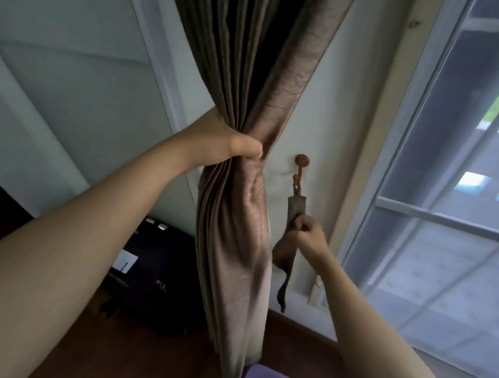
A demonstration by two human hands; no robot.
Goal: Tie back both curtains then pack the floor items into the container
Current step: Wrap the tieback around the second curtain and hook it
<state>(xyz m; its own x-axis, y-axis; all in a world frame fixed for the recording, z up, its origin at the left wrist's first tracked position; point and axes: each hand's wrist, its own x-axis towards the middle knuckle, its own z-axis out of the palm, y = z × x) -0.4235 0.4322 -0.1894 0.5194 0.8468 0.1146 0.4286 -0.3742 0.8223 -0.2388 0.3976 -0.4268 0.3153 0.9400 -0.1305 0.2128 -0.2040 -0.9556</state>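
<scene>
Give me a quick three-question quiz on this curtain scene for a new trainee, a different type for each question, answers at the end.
1. True or false: the left hand grips the gathered curtain.
2. Multiple choice: what does the right hand hold? A) the tieback strap B) a broom C) a phone
3. Fill in: the tieback strap hangs from a wooden ___ on the wall.

Key: 1 true. 2 A. 3 hook.
</scene>
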